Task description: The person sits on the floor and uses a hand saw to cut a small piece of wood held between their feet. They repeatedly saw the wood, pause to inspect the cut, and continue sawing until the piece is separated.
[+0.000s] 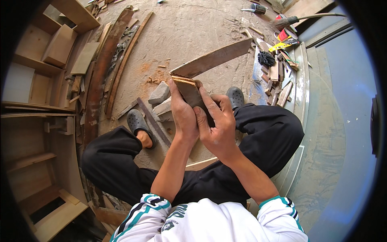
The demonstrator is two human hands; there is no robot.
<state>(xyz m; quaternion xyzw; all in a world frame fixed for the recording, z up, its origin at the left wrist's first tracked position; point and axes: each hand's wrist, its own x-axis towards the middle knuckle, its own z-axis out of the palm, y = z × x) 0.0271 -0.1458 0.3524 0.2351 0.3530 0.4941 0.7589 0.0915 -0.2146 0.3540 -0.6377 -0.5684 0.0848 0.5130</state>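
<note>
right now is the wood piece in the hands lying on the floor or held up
Held up: both the left hand and right hand grip the wood piece above the floor.

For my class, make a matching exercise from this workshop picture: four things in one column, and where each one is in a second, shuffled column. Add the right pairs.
Things:
1. wooden piece
2. broom
3. grey stones
4. black glove

Places:
A. on the scrap wood heap at right
B. on the floor between the feet
C. gripped by the left hand and the right hand
D. lying at the top right

Pairs: 1-C, 2-D, 3-B, 4-A
</note>
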